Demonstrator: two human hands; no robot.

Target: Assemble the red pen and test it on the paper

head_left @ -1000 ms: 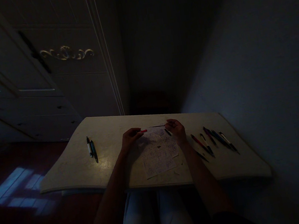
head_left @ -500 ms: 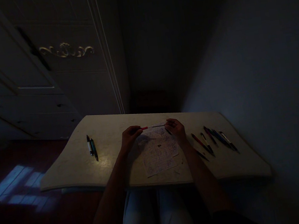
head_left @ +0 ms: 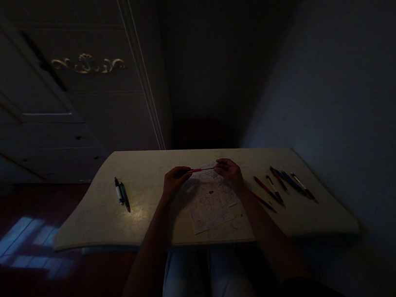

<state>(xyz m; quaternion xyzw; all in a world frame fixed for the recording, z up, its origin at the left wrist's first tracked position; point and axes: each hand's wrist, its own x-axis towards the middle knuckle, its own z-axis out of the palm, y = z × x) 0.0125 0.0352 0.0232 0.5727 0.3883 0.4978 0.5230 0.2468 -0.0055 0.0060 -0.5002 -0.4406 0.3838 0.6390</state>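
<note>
In dim light, my left hand (head_left: 173,181) and my right hand (head_left: 229,172) hold the two ends of a thin red pen (head_left: 201,169) just above a scribbled sheet of paper (head_left: 209,206) on a pale table (head_left: 142,171). Both hands pinch it with closed fingers. The left hand grips the red barrel end, while the right hand holds the thin dark end.
Two pens (head_left: 121,194) lie on the table's left part. A row of several pens (head_left: 284,183) lies to the right of my right hand. A white cabinet (head_left: 66,103) stands behind on the left, and a wall (head_left: 342,98) runs close along the right.
My hands have drawn closer together, and the red part and the thin dark part now form one line between them. The view shifted slightly.
</note>
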